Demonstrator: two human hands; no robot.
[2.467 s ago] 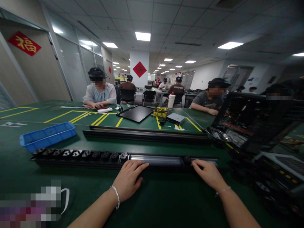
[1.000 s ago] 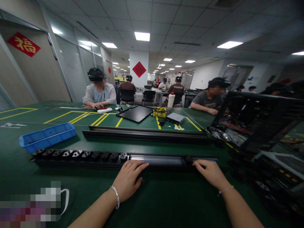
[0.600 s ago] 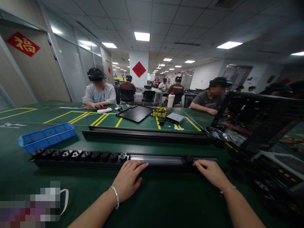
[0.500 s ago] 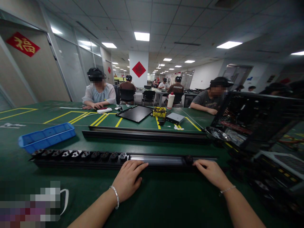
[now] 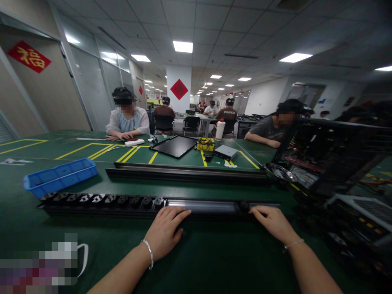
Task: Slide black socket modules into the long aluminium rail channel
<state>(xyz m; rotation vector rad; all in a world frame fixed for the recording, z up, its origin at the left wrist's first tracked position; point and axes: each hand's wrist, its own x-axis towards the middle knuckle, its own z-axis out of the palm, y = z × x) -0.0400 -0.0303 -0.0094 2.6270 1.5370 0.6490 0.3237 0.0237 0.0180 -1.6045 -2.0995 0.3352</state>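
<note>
A long black power strip (image 5: 122, 203) with a row of sockets lies across the green table (image 5: 214, 261) in front of me. My left hand (image 5: 165, 231) rests flat against its near edge at the middle, fingers stretched out and together. My right hand (image 5: 274, 223) lies on the strip's right end, fingers loosely curled over the edge beside a small black knob (image 5: 243, 205). Neither hand lifts anything.
A second long black rail (image 5: 186, 173) lies behind the strip. A blue bin (image 5: 58, 176) stands at the left. An open black computer chassis (image 5: 333, 159) and a metal bowl (image 5: 280, 172) fill the right. Further back are a black panel (image 5: 175, 146), a yellow box (image 5: 206, 144) and seated people (image 5: 127, 116).
My hands and the strip have stayed almost still. The view drifted slightly, and the seated person at the right shifted their head to the right.
</note>
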